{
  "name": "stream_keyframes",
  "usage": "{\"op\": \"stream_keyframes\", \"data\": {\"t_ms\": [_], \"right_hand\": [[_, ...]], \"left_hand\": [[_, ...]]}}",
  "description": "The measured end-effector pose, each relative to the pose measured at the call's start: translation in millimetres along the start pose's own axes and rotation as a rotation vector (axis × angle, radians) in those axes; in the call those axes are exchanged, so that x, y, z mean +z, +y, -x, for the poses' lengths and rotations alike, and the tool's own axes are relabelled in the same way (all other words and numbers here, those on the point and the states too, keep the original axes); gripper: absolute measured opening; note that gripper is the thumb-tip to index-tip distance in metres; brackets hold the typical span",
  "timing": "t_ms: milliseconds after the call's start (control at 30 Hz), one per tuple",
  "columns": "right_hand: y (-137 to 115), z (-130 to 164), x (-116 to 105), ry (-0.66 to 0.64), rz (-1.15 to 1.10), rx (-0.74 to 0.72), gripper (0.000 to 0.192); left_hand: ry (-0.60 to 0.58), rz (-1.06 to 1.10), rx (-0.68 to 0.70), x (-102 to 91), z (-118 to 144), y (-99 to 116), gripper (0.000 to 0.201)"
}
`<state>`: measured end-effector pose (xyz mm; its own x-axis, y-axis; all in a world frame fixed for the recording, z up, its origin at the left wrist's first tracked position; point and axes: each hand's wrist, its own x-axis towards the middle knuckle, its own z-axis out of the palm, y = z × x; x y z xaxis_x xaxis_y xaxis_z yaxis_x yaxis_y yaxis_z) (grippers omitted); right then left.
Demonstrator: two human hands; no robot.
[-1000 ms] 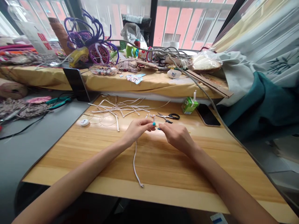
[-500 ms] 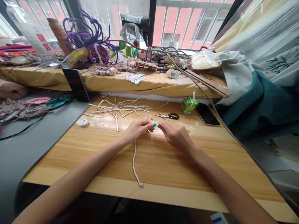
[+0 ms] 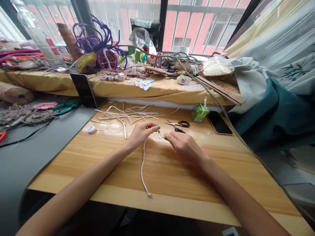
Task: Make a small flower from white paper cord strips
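the wooden desk (image 3: 172,177) fills the middle of the view, its far edge running under a yellow-draped ledge (image 3: 157,90) crowded with clutter. a teal and pale curtain (image 3: 275,98) hangs off the desk's right edge. on the ledge, toward its left end, a tangle of purple cords (image 3: 98,42) rises.

near the desk's far edge, left of centre, lies a loose heap of white cord offcuts (image 3: 128,114). a dark phone (image 3: 219,123) lies flat near the far right corner, with a small green drink carton (image 3: 199,111) just beside it. black-handled scissors (image 3: 178,124) lie between the carton and the hands.

the left hand (image 3: 140,134) sits past the middle of the desk, its grip closed on the top of a white cord (image 3: 142,167); the cord trails from the fingers toward the near edge and ends there on the wood. its short upper end pokes down just past a blue-painted fingertip. the right hand (image 3: 183,146) lies close beside it, palm down, fingers curled onto the desk; whether its grip holds anything cannot be told. a small white round disc (image 3: 91,129) lies near the desk's left edge.
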<state>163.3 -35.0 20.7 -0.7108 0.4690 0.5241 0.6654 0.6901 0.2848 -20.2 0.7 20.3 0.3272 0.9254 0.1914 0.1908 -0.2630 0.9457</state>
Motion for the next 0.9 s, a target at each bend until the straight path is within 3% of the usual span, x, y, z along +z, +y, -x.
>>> {"op": "stream_keyframes", "data": {"t_ms": [233, 333, 433, 600, 900], "right_hand": [[2.9, -0.8, 3.5, -0.077, -0.020, -0.007, 0.025], [4.0, -0.6, 6.5, -0.046, -0.067, 0.018, 0.019], [5.0, 0.5, 8.1, -0.014, -0.134, 0.046, 0.016], [4.8, 0.2, 5.1, -0.081, -0.238, 0.037, 0.021], [4.4, -0.5, 9.4, -0.134, -0.362, 0.144, 0.024]], "left_hand": [[-0.019, -0.148, 0.056, 0.5, -0.7, -3.4, 0.021], [-0.018, -0.185, 0.066, 0.6, -0.3, -2.3, 0.022], [-0.027, -0.193, 0.074, 0.4, -0.3, -3.1, 0.022], [-0.025, -0.170, 0.095, -0.4, -1.3, -5.2, 0.023], [-0.035, -0.232, 0.123, 4.7, 1.7, 0.4, 0.015]]}}
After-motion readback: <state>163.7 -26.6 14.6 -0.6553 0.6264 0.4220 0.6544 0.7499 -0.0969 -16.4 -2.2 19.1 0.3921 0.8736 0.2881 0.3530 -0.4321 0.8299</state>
